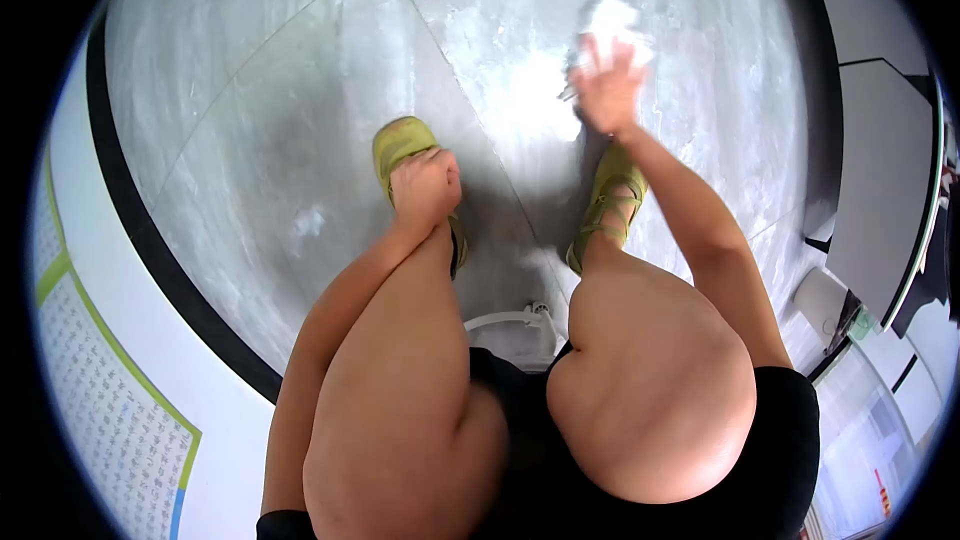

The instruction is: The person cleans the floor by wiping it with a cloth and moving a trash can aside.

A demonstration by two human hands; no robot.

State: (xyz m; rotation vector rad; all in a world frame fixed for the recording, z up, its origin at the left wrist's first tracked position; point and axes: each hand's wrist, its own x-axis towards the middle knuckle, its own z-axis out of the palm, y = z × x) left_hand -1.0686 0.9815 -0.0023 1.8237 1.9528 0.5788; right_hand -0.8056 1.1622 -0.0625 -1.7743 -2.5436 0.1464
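My right hand (608,90) is stretched out low over the grey marble-look floor, just beyond my right shoe (615,190). Under and past its fingers is a white crumpled tissue or cloth (613,18), held against the floor. Motion blurs both the hand and the white piece. A small dark shape shows beside the wrist, too blurred to name. My left hand (425,185) is closed in a loose fist, resting over the front of my left shoe (403,138) near the ankle. Nothing shows in its fingers. Both shoes are yellow-green and stand flat, apart from each other.
Glossy grey tiles (300,90) with thin joints spread ahead, edged by dark borders. A white panel with a printed sheet (110,410) is on the left. Cabinets (880,170) and a white bin (822,300) stand on the right. Between my legs is a white curved frame (505,320).
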